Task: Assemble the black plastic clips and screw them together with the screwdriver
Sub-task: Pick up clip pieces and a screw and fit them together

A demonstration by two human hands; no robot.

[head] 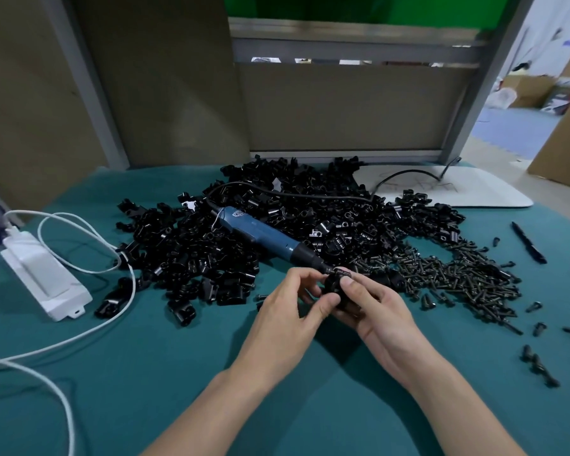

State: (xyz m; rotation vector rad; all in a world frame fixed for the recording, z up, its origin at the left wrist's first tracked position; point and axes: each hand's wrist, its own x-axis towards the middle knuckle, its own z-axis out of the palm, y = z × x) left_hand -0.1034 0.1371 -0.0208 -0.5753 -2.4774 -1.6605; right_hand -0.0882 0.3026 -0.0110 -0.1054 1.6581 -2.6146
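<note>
1. both hands are holding one black clip assembly [334,287]; left hand [290,302] is pinching its left side.
2. right hand [377,309] is cupping it, thumb pressing on top, beside the electric screwdriver [260,235] tip.
3. loosening grip is risking halves separating.

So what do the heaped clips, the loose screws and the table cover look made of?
Clips: glossy black plastic, by the moulded shapes and highlights. Screws: dark metal, probably, with dull glints. Table cover: teal fabric, matte, slightly wrinkled.

Head-worn wide-angle view, forward and down, close over table [178,373]
</note>
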